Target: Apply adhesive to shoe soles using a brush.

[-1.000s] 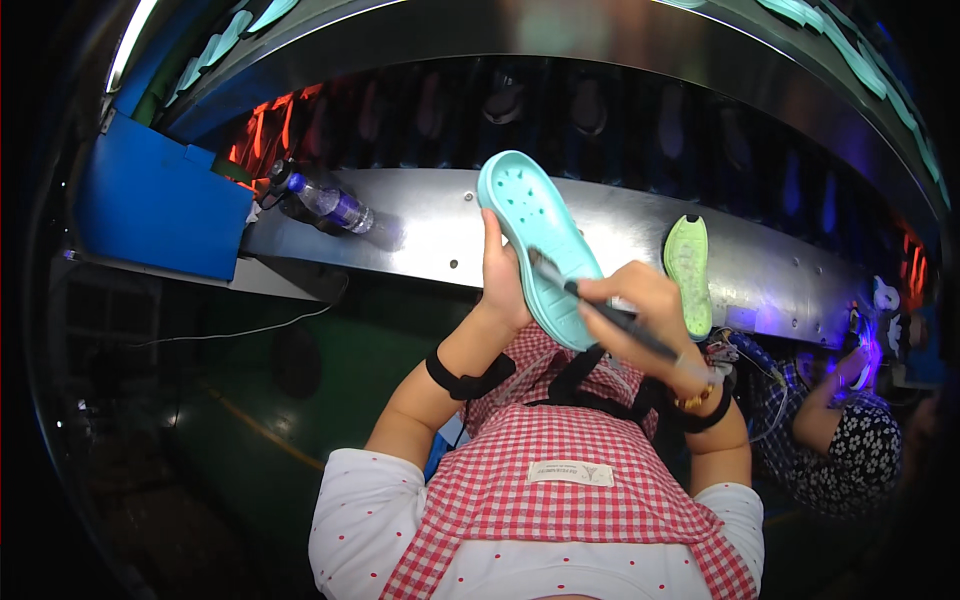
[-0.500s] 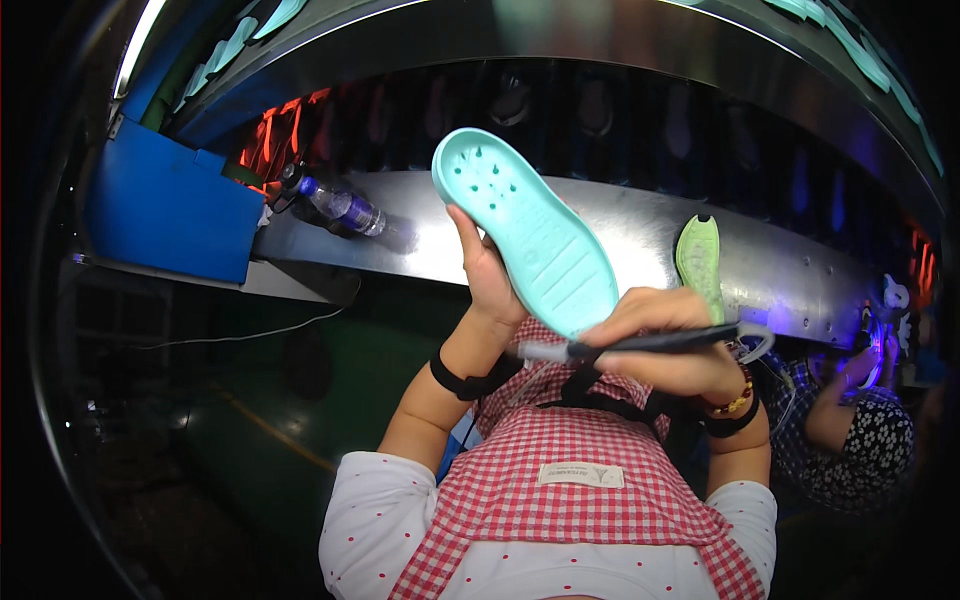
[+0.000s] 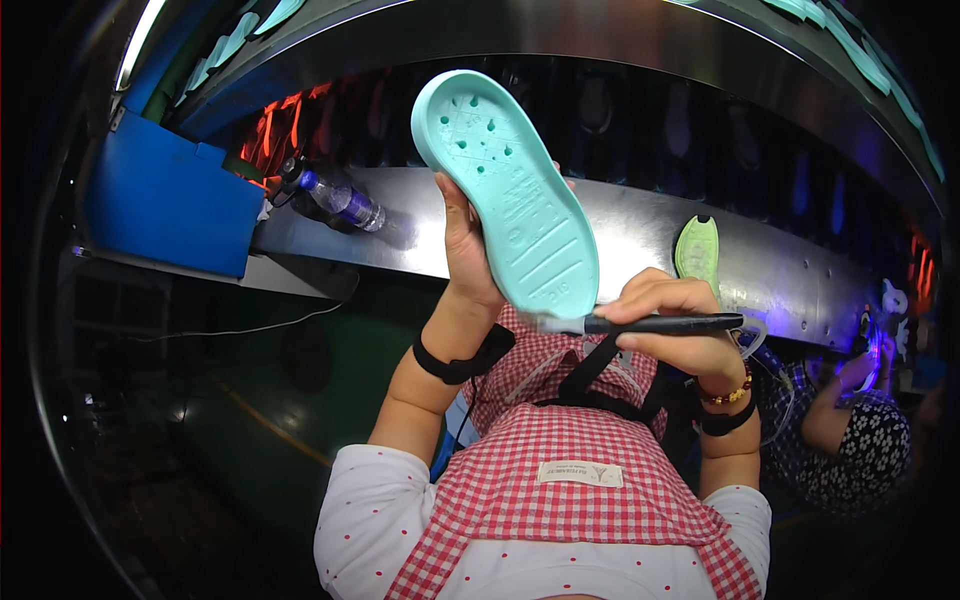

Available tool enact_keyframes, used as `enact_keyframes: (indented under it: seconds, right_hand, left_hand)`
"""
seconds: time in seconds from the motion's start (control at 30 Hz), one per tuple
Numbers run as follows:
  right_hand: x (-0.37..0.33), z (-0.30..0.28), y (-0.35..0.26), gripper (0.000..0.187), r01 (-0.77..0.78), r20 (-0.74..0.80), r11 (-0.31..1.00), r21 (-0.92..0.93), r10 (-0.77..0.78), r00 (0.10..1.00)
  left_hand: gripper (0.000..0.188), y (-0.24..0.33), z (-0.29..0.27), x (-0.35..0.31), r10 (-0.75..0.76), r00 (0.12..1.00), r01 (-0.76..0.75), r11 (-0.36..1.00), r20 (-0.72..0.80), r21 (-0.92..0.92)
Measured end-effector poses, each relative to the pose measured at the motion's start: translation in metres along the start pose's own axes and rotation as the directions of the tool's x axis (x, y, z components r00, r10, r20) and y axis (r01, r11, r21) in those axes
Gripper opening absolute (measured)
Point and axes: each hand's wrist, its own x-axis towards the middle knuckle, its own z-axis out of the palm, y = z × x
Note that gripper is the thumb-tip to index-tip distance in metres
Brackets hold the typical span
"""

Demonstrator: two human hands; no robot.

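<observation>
My left hand (image 3: 466, 250) holds a turquoise shoe sole (image 3: 506, 195) upright from behind, its flat face with small holes and ribs turned toward me. My right hand (image 3: 672, 322) grips a black pen-like tool (image 3: 655, 323) sideways, its pale tip touching the sole's lower edge. Both wrists carry black bands, and the right one also has a bead bracelet. A red checked apron covers my chest below the hands.
A steel conveyor ledge (image 3: 790, 270) runs across behind the hands, with a green sole (image 3: 697, 256) lying on it. A plastic bottle (image 3: 340, 198) lies on the ledge left of my hands, next to a blue box (image 3: 170, 205). Another person's arm (image 3: 835, 410) works at the right.
My left hand has raised the turquoise sole and tilted it upright toward me. My right hand turned the tool level and brought its tip to the sole's lower edge.
</observation>
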Motion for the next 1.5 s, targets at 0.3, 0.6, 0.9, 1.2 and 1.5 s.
enact_keyframes:
  seconds: [0.3, 0.6, 0.9, 1.2, 1.5]
  right_hand:
    - [0.012, 0.020, 0.008, 0.014, 0.048, -0.267, 0.639, 0.768, 0.250, 0.931]
    - [0.013, 0.018, -0.007, 0.020, -0.067, -0.311, 0.952, 0.298, 0.163, 0.936]
    - [0.023, -0.004, -0.015, 0.020, 0.088, -0.265, 0.995, -0.043, -0.096, 0.959]
    - [0.016, 0.002, -0.025, 0.020, 0.260, 0.138, 0.955, -0.144, -0.240, 0.961]
    - [0.015, -0.017, -0.035, 0.019, 0.205, 0.316, 0.933, -0.295, -0.107, 0.943]
  left_hand:
    - [0.066, -0.010, 0.041, -0.023, -0.045, 0.999, 0.043, 0.988, -0.009, -0.148]
    - [0.061, -0.010, 0.021, -0.018, -0.064, 0.994, 0.079, 0.984, 0.093, -0.162]
    - [0.062, -0.003, 0.032, -0.013, -0.103, 0.994, 0.105, 0.989, 0.023, -0.101]
    - [0.060, 0.010, 0.030, -0.006, -0.185, 0.981, 0.190, 0.979, 0.065, -0.072]
    - [0.038, 0.023, 0.015, -0.004, -0.615, 0.789, 0.602, 0.765, -0.018, 0.231]
